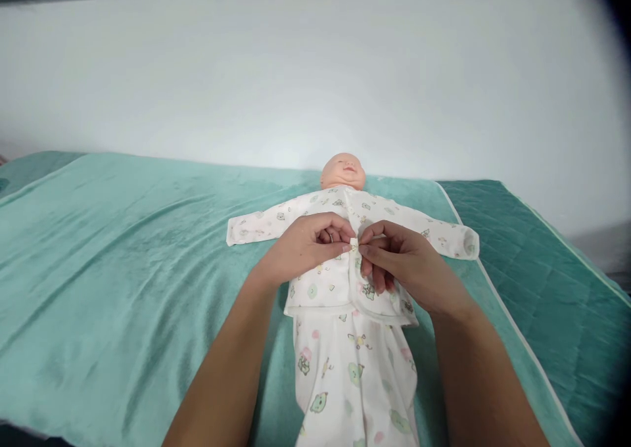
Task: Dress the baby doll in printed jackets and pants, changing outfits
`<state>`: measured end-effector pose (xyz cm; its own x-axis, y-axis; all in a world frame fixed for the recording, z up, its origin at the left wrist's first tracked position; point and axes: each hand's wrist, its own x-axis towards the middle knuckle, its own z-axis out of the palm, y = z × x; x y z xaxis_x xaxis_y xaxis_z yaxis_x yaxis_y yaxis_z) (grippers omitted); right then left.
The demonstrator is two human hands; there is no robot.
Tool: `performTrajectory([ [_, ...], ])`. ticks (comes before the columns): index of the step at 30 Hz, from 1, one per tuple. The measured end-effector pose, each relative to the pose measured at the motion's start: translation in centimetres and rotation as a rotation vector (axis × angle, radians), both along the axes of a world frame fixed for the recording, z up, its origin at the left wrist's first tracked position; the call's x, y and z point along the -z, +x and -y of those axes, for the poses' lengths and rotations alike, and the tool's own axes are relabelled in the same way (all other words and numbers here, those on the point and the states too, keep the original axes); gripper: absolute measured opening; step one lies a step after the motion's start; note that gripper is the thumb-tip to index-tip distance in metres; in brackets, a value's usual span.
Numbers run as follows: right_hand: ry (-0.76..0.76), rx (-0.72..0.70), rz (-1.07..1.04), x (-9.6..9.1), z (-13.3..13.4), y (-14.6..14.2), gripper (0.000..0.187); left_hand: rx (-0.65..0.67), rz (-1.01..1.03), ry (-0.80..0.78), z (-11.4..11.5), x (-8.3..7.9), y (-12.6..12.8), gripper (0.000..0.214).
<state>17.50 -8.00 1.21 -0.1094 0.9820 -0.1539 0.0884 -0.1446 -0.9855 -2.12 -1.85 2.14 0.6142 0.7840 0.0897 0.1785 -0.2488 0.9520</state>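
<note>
No text, label, brand, number or sign can be read; if there is any lettering among the small printed figures [355, 373] on the white jacket [328, 296] and the matching trousers [340, 368], it is too small to make out.

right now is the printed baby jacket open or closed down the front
Drawn closed: the baby jacket has its front edges meeting over the baby doll. Whether it's fastened at the fingers, cannot tell.
</note>
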Motion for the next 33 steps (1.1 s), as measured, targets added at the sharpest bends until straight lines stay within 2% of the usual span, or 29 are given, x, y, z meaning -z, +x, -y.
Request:
performTrajectory([
  [18,-0.001,0.05,0.027,0.0,0.1,-0.6,0.025,-0.027,-0.006,0.0,0.1,0.0,0.2,0.014],
  [23,0.04,0.046,-0.026,0.0,-0.1,-0.4,0.024,-0.062,0.013,0.062,0.0,0.5,0.4,0.014],
  [25,0.094,0.104,-0.067,0.2,-0.2,-0.6,0.023,-0.119,0.043,0.158,-0.1,0.8,0.5,0.012],
  [28,0.25,0.286,-0.133,0.7,-0.5,-1.2,0.017,-0.202,0.047,0.351,-0.4,1.4,0.5,0.017],
  [31,0.384,0.454,-0.148,1.2,-0.7,-1.6,0.011,-0.216,-0.016,0.485,-0.7,2.0,0.4,0.028],
  [33,0.451,0.507,-0.131,1.6,-0.9,-1.8,0.007,-0.217,-0.064,0.544,-0.8,2.3,0.4,0.032],
])
